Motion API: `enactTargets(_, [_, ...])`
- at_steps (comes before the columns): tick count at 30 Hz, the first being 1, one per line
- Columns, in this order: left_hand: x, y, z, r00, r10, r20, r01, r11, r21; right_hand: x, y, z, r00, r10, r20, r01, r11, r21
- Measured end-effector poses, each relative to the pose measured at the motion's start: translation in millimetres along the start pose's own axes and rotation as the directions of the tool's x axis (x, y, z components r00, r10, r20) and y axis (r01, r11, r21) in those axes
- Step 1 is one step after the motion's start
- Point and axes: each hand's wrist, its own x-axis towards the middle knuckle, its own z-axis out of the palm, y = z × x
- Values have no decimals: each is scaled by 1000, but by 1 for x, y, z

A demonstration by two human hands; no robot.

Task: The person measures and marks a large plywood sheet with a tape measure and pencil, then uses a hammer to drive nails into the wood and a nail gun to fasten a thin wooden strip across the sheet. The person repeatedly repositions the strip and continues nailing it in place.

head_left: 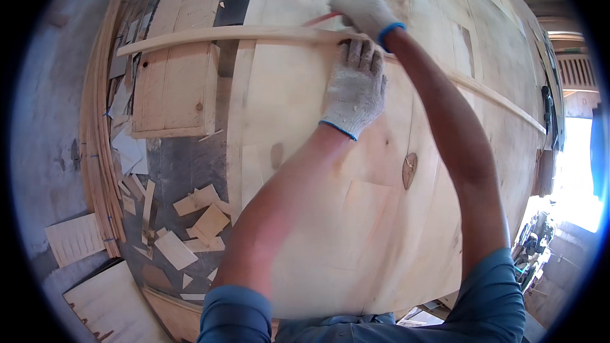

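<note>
A long, narrow wooden strip [279, 33] runs across a large plywood sheet [298, 216] and juts past its left edge. My left hand [356, 89], in a pale knitted glove with a blue cuff edge, lies palm down on the sheet. Its fingers stretch forward and their tips press at the strip. Just beyond it, my right hand [367, 14], gloved alike, is closed around a thin red pencil [323, 20]. The pencil points left and down toward the strip's far edge; whether its tip touches the wood I cannot tell.
Left of the sheet stands a pale wooden board [171, 92] under the strip's end. Wood offcuts [206, 222] litter the grey surface below. Long thin slats [95, 152] are bundled along the left wall. A bright opening [578, 178] lies at the right.
</note>
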Motion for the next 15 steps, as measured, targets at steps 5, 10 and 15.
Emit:
enactTargets(5, [9,4,-16,986,-58,158,58,998,6,-39,6,-46,975,215,-51,-203,964,173])
enactTargets(10, [7,9,-7,998,40,-38,-39,998,39,-50,-15,-56,977,84,-198,-67,993,94])
enactTargets(15, [6,-3,-15,994,-1,112,-5,998,56,-78,-71,-81,995,-98,-17,78,879,-470])
